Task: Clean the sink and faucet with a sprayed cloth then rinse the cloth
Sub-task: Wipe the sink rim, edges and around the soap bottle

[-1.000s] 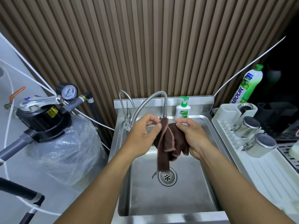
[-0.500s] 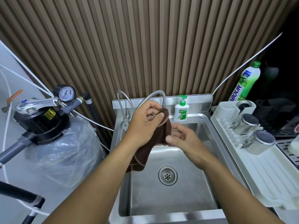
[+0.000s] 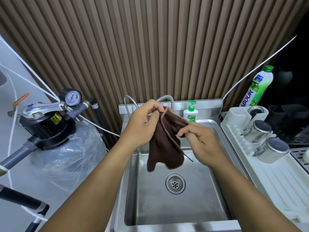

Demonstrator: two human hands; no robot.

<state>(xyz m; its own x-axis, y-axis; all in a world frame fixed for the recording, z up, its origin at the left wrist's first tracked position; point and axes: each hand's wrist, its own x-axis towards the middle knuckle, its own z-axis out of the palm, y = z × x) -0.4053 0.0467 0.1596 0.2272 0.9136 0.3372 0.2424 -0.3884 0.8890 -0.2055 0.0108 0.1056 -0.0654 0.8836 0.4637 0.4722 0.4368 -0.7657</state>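
Above sink (image 3: 192, 213), both hands pinch brown cloth (image 3: 164, 148).

1. A wall of vertical brown slats (image 3: 150, 47) fills the back.
2. A pale grey wall (image 3: 10, 67) stands at the left, behind a plastic-wrapped tank (image 3: 70, 156).
3. The far right corner (image 3: 297, 56) lies in darkness.

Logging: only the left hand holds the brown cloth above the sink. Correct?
No. The head view shows both hands holding it: the left hand pinches the brown cloth at its top edge, the right hand at its right side, above the sink.
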